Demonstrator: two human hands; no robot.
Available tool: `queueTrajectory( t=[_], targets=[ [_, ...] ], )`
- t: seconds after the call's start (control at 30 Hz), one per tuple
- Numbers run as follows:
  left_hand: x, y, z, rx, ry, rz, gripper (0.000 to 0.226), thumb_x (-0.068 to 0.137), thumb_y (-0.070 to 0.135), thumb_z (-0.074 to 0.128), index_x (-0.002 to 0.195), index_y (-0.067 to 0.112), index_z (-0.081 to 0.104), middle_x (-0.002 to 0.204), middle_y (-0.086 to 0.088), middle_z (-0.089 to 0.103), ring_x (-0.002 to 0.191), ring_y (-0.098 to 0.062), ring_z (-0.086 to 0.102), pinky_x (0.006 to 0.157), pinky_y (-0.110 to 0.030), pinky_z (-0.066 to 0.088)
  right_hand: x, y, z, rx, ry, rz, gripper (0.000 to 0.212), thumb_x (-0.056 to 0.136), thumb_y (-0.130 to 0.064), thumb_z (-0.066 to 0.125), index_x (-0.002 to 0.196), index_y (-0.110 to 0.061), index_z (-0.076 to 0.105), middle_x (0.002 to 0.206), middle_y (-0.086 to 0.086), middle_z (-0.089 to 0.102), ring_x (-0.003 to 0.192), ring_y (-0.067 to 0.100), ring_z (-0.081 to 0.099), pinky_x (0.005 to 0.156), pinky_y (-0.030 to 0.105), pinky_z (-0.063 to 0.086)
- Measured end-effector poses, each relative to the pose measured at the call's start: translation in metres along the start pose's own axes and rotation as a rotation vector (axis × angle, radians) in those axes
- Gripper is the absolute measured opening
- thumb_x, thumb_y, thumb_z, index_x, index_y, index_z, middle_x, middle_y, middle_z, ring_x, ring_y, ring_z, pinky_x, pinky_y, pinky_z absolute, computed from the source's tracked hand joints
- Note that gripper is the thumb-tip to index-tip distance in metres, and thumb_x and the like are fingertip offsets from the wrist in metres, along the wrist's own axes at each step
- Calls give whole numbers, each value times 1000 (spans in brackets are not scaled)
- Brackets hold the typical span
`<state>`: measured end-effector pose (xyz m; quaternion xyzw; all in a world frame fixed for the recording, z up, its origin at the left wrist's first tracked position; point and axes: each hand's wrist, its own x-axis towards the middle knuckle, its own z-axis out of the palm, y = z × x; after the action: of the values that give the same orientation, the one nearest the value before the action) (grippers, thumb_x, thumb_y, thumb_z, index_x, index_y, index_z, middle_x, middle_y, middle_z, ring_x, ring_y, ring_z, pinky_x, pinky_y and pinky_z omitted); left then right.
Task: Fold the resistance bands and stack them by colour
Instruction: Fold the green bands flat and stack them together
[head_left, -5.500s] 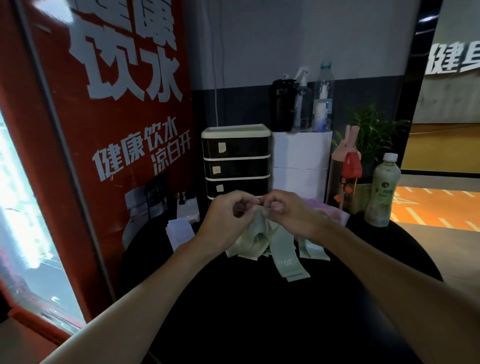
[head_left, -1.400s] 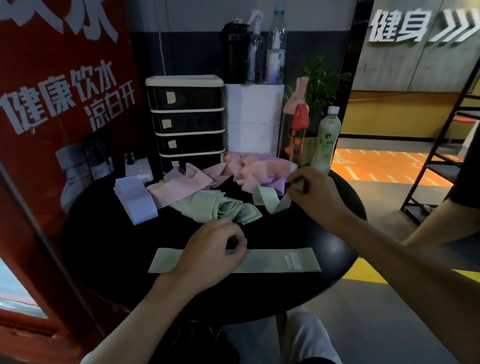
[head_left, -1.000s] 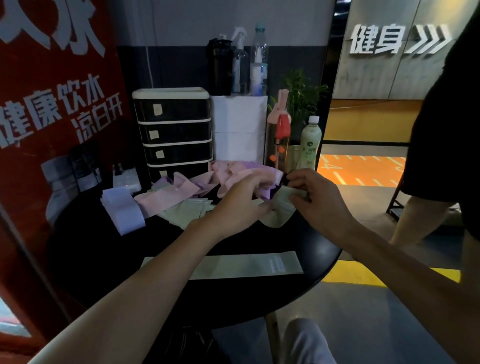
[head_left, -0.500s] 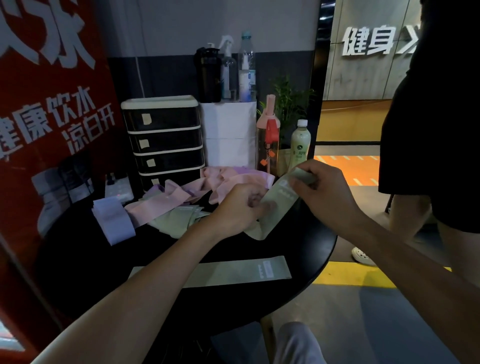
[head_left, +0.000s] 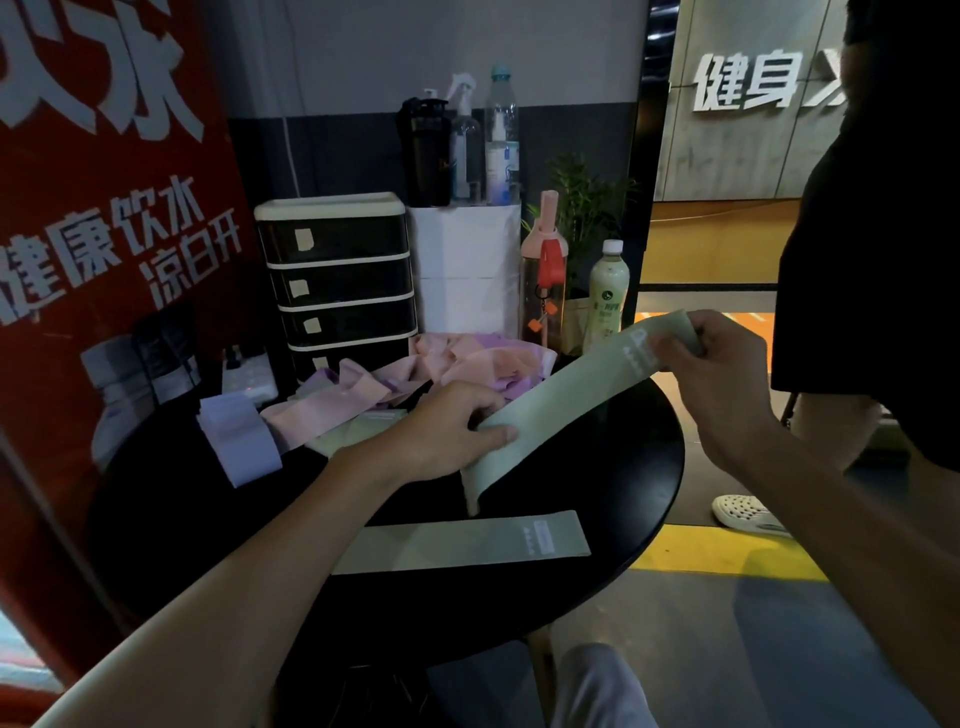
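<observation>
Since half a second ago, both hands draw the green band (head_left: 566, 387) straighter: left hand (head_left: 457, 426) pinches its lower end, right hand (head_left: 711, 374) grips its upper. Flattening underway; next, lay it on the flat green band (head_left: 462, 540).

Overall: dim interior, muted colours, fine grain.
Light source: brightest at the back right, where the wall sign (head_left: 748, 91) and amber wall (head_left: 717, 244) are lit; pale glare at the lower left edge.
Table: the black round table (head_left: 639, 467) shows as a near-featureless dark.
Contrast: the held green band (head_left: 561, 395) stands out pale.
Edges: wide-angle bending; the red banner (head_left: 104, 260) leans.
Focus: soft throughout.
</observation>
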<state>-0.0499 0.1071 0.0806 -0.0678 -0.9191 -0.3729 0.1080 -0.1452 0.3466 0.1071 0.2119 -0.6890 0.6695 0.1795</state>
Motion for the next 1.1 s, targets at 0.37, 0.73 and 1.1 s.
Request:
queueTrajectory(
  t=[0.37, 0.73, 1.1],
  targets=[
    [-48, -35, -39, -46, 37, -101, 4, 94, 13, 66, 97, 14, 66, 87, -9, 72, 75, -18, 66, 73, -35, 51, -17, 6, 14, 26, -50, 70, 20, 86, -1, 67, 81, -21, 67, 80, -1, 69, 72, 13, 63, 66, 27, 53],
    [-117, -71, -73, -88, 263, -269, 11, 86, 12, 74, 94, 12, 66, 88, -1, 70, 77, -12, 67, 67, -19, 52, -69, 41, 34, -86, -336, 219, 27, 85, 3, 69, 107, -9, 59, 85, 20, 60, 74, 18, 57, 64, 27, 44],
    [-145, -105, -47, -137, 524, -350, 21, 82, 8, 78, 77, 17, 59, 81, -6, 71, 73, -22, 65, 70, -38, 51, -92, 69, 36, -356, -452, 86, 13, 85, -5, 70, 90, -17, 71, 77, -3, 66, 72, 0, 59, 62, 12, 42]
  ],
)
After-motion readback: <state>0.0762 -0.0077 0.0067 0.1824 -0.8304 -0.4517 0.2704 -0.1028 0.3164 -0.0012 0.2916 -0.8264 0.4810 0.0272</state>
